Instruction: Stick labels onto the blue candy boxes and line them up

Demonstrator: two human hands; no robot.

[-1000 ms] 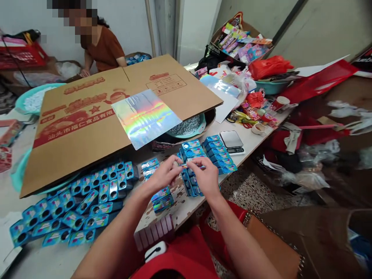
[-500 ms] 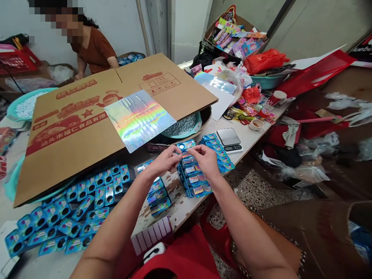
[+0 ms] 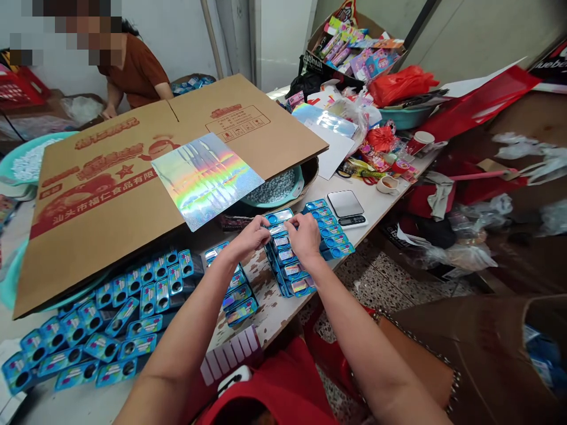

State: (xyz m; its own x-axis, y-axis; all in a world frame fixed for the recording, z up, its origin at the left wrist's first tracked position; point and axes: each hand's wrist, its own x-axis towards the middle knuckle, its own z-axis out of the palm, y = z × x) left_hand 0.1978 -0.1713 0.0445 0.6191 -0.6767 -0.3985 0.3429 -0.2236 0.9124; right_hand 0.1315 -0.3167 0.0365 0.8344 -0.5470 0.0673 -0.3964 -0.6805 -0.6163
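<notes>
A row of small blue tins [image 3: 287, 257] stands in front of me, several with a shiny rainbow sticker across the top. Over the far end of this row, my left hand [image 3: 256, 235] is closed, thumb and finger at the left end of a silvery sticker [image 3: 279, 229]. At the sticker's right end, my right hand [image 3: 305, 237] is closed in a pinch. The sticker lies at the top of one tin; whether it is stuck down I cannot tell. Another row of blue tins [image 3: 328, 229] stands to the right, and a shorter stickered row [image 3: 239, 295] to the left.
A large cardboard sheet [image 3: 110, 200] bears a holographic sticker sheet [image 3: 206, 177]. Beneath its edge sits a bowl of pale beads [image 3: 277, 189]. A digital scale [image 3: 346, 206] lies right. Many blue tins [image 3: 150, 326] spread at left. A co-worker [image 3: 133, 74] sits across the table.
Both hands have lowered the sticker from above the tins onto a tin near the row's far end. The view has shifted slightly.
</notes>
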